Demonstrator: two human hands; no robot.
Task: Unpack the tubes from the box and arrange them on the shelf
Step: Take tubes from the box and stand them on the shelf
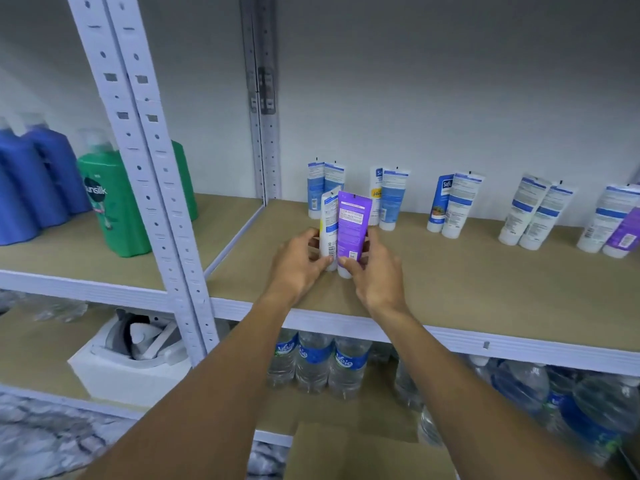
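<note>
Two tubes stand cap-down near the front of the tan shelf board (467,282). My left hand (298,268) grips the white tube (329,230) and my right hand (375,271) grips the purple tube (353,225); the two tubes touch side by side. Behind them, pairs of white-and-blue tubes (323,188) lean along the back wall, running to the right, where the last pair includes another purple tube (621,237). A cardboard box flap (353,452) shows at the bottom, below my arms.
A perforated white shelf upright (152,188) stands left of my hands. Beyond it sit a green shampoo bottle (110,202) and blue bottles (31,181). Water bottles (315,362) fill the lower shelf, beside a white foam block (128,365).
</note>
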